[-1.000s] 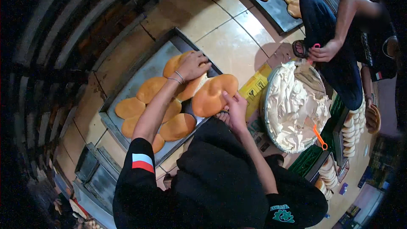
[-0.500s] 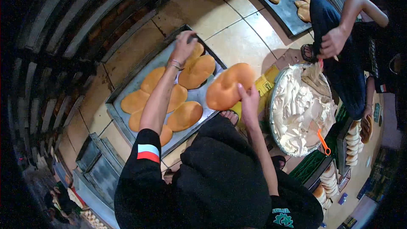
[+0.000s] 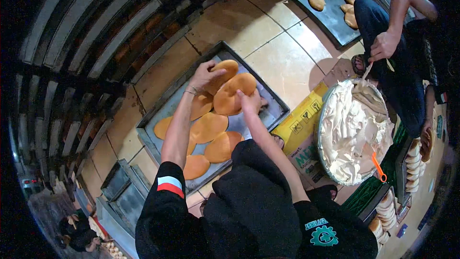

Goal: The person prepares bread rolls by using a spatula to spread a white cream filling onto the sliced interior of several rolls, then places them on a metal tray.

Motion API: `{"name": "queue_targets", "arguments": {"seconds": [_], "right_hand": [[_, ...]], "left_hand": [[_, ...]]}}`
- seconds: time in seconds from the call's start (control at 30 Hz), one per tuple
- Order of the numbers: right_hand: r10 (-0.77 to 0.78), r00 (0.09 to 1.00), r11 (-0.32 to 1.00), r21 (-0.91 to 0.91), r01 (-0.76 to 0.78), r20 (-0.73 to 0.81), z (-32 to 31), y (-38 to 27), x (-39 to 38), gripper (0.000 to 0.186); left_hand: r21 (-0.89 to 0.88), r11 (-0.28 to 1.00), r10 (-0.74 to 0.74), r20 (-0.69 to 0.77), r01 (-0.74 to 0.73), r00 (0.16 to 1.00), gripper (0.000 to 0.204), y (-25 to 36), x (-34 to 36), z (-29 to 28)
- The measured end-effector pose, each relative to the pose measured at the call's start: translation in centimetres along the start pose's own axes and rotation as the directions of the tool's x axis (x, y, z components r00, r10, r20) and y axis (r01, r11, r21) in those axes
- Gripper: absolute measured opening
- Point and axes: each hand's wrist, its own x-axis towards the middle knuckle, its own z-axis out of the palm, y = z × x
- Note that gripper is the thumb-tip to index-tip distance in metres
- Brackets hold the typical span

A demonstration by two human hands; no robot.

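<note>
My left hand (image 3: 205,75) reaches over the far end of a metal tray (image 3: 274,104) and grips a flat golden-brown bread (image 3: 227,70) by its left side, thumb on top. Beside it, my right hand (image 3: 249,102) holds a larger, lobed flat bread (image 3: 234,92) by its lower right edge. The two breads are close together and tilted; whether they touch I cannot tell. Below them, several similar breads (image 3: 209,127) lie on the tray, partly hidden by my left forearm and by the held breads.
Right of the tray lies yellow cardboard (image 3: 308,111), by a large tub of pale cream (image 3: 352,134) with an orange-handled tool (image 3: 378,167). A co-worker's hand (image 3: 385,44) holds a cream-smeared tool there. Another tray (image 3: 332,25) stands behind. Stacked breads (image 3: 413,165) sit far right; dark slats (image 3: 72,33) line the left.
My right hand has brought its bread leftward, from beside the tray to over its far end. My left hand has taken hold of a bread there and tilted it up. The view has shifted slightly.
</note>
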Motion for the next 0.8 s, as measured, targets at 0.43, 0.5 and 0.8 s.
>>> {"name": "queue_targets", "arguments": {"seconds": [0.43,0.5,0.8], "right_hand": [[-0.162,0.965,0.845,0.534,0.028,0.206,-5.1,-5.1,-7.1,0.036],[-0.141,0.978,0.819,0.574,0.026,0.156,-5.8,-4.5,-6.4,0.037],[-0.114,0.989,0.757,0.653,0.027,0.092,-8.6,-2.7,-5.1,0.039]], "left_hand": [[-0.258,0.966,-0.159,-0.478,0.035,0.864,0.021,1.3,-2.0,-4.5],[-0.306,0.951,-0.141,-0.547,-0.04,0.825,0.022,1.7,-0.6,-4.5],[-0.43,0.874,-0.168,-0.704,-0.226,0.69,0.028,2.6,0.0,-7.6]]}}
